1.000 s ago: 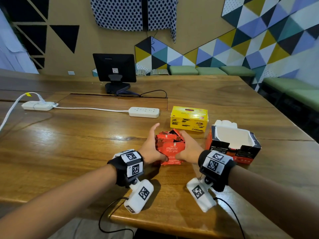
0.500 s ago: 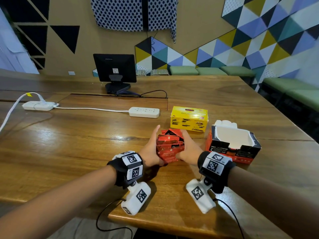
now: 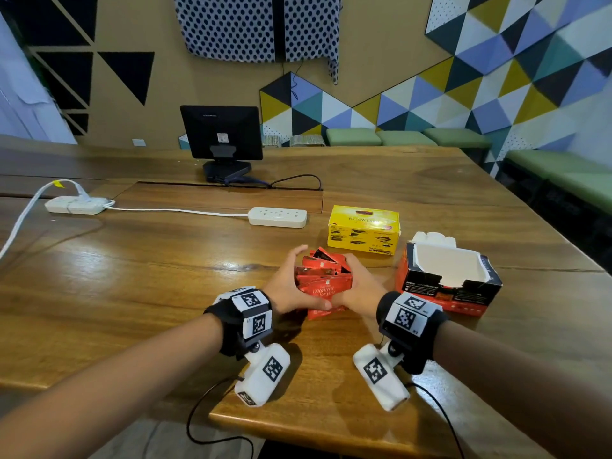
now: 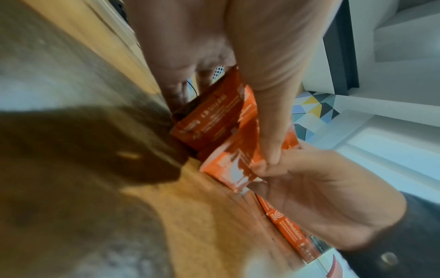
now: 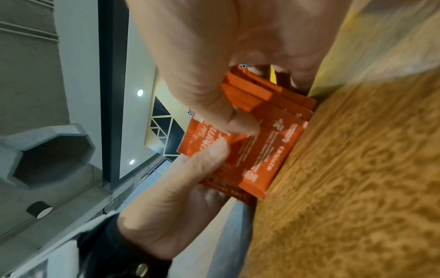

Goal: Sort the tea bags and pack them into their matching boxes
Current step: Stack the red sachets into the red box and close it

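Observation:
A stack of several red tea bags (image 3: pixel 323 279) stands on edge on the wooden table (image 3: pixel 132 293), squeezed between both hands. My left hand (image 3: pixel 288 286) grips the stack's left side, its thumb across the front packet (image 4: pixel 228 167). On the right side my right hand (image 3: pixel 359 286) holds the same red tea bags (image 5: pixel 262 150), thumb on the near face. An open red and black box (image 3: pixel 447 283) with a white inside stands just right of my right hand. A closed yellow box (image 3: pixel 363 230) sits behind the stack.
A white power strip (image 3: pixel 277 217) lies behind and left of the stack, cabled to a second strip (image 3: pixel 74 205) at far left. A black monitor (image 3: pixel 221 134) stands at the table's back. Green benches (image 3: pixel 563 173) run along the right wall.
Both hands have pressed the loose red tea bags into a tighter, squarer stack; the hands stay in nearly the same place on the table.

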Demonstrator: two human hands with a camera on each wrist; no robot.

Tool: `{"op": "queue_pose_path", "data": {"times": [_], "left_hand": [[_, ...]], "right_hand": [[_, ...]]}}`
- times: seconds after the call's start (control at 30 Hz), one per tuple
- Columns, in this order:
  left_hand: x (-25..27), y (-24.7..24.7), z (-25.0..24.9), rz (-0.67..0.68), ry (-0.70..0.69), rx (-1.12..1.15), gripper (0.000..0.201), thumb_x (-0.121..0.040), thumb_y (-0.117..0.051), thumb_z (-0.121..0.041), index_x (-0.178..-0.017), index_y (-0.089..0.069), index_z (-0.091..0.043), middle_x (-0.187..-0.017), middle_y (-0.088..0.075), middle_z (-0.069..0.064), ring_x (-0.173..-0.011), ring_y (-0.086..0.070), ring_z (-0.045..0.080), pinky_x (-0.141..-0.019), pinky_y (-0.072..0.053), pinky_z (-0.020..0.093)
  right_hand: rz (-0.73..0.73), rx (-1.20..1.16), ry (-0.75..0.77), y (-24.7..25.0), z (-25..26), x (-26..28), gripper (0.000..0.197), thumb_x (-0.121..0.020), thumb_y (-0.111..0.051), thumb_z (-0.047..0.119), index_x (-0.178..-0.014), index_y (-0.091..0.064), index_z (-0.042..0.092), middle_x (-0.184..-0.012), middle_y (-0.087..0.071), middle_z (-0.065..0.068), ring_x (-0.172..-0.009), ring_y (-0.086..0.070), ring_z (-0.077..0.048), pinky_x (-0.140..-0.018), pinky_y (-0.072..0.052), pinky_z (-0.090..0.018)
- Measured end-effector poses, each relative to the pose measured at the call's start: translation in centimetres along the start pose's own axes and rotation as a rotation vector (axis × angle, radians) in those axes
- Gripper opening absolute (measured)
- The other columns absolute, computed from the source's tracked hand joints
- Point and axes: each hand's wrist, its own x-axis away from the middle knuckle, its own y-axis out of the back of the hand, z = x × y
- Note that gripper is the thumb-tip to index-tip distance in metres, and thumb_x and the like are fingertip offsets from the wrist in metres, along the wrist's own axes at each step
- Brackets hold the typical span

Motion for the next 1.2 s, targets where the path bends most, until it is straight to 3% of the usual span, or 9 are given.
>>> {"op": "queue_pose_path", "data": {"times": [0.1,0.23,0.47,0.67,0.73,0.83,1.0,1.1,1.2], "left_hand": [[-0.3,-0.7,-0.3,0.031,-0.007,-0.015,0.13,-0.047,-0.086,-0.001,-0.141,-0.001,-0.032,-0.135,-0.038,0.008,-0.123,-0.047,0.026,-0.103,-0.042,0.047],[-0.1,-0.3,-0.2,0.096,0.013,-0.022,0.12,-0.06,-0.073,0.015,-0.141,0.002,-0.031,-0.13,-0.035,0.007,-0.116,-0.048,0.023,-0.082,-0.051,0.033],[-0.4,0.8,0.7,0.098,0.02,-0.042,0.112,-0.064,-0.073,0.012,-0.144,-0.003,-0.023,-0.132,-0.043,0.006,-0.116,-0.045,0.014,-0.091,-0.044,0.026],[-1.3,0.6,1.8,0.084,0.028,-0.287,0.119,-0.033,-0.085,-0.048,-0.134,-0.023,-0.037,-0.13,-0.05,-0.004,-0.128,-0.041,0.021,-0.109,-0.034,0.049],[-1.1,0.4,1.4,0.093,0.024,-0.372,0.121,-0.032,-0.083,-0.054,-0.135,-0.022,-0.036,-0.133,-0.047,-0.004,-0.13,-0.038,0.021,-0.11,-0.032,0.049],[-0.6,0.1,0.6,0.058,0.033,-0.436,0.123,-0.045,-0.088,-0.041,-0.141,-0.012,-0.024,-0.134,-0.042,0.001,-0.13,-0.033,0.021,-0.111,-0.031,0.048],[-0.1,0.5,0.2,0.039,0.003,-0.306,0.107,-0.048,-0.09,-0.021,-0.127,-0.018,-0.023,-0.124,-0.05,0.003,-0.118,-0.049,0.02,-0.102,-0.043,0.045],[-0.1,0.4,0.1,0.057,-0.016,-0.259,0.103,-0.053,-0.088,-0.007,-0.128,-0.018,-0.016,-0.121,-0.05,0.001,-0.118,-0.051,0.019,-0.102,-0.044,0.037],[0.2,0.3,-0.3,0.068,-0.086,-0.234,0.123,-0.051,-0.087,-0.003,-0.14,-0.007,-0.027,-0.125,-0.043,-0.001,-0.12,-0.046,0.015,-0.103,-0.041,0.035]], "right_hand": [[0.025,0.006,0.007,-0.4,0.1,-0.1,0.081,-0.06,-0.077,-0.009,-0.126,-0.035,0.012,-0.109,-0.053,-0.001,-0.093,-0.057,-0.013,-0.064,-0.051,-0.02],[0.034,0.018,0.012,-0.3,0.1,-0.2,0.08,-0.058,-0.08,-0.006,-0.123,-0.038,0.014,-0.103,-0.053,0.005,-0.097,-0.057,-0.016,-0.069,-0.053,-0.024],[0.032,0.043,-0.012,-0.3,0.1,-0.3,0.077,-0.065,-0.072,-0.009,-0.127,-0.034,0.016,-0.097,-0.051,0.007,-0.084,-0.056,-0.009,-0.062,-0.052,-0.024],[0.038,0.041,0.029,0.2,-0.3,0.0,0.083,-0.066,-0.071,-0.011,-0.132,-0.027,0.012,-0.108,-0.054,-0.001,-0.093,-0.058,-0.013,-0.077,-0.056,-0.034],[0.049,0.041,0.045,0.3,-0.2,0.0,0.086,-0.068,-0.067,-0.015,-0.135,-0.021,0.013,-0.111,-0.05,-0.004,-0.093,-0.056,-0.012,-0.073,-0.055,-0.026],[0.065,0.094,0.082,-0.3,0.0,0.1,0.086,-0.069,-0.063,-0.015,-0.135,-0.018,0.016,-0.108,-0.047,-0.003,-0.087,-0.053,-0.005,-0.062,-0.048,-0.011],[-0.01,0.074,0.07,-0.1,-0.3,-0.2,0.079,-0.069,-0.062,-0.015,-0.128,-0.025,0.021,-0.11,-0.052,-0.008,-0.098,-0.058,-0.022,-0.078,-0.056,-0.04],[0.033,0.089,0.05,-0.1,0.1,0.1,0.079,-0.068,-0.065,-0.014,-0.128,-0.023,0.017,-0.105,-0.052,-0.006,-0.094,-0.058,-0.02,-0.074,-0.054,-0.035],[0.092,0.102,0.015,0.0,0.3,0.3,0.077,-0.068,-0.064,-0.015,-0.129,-0.027,0.014,-0.107,-0.054,-0.009,-0.095,-0.06,-0.024,-0.075,-0.054,-0.037]]}}
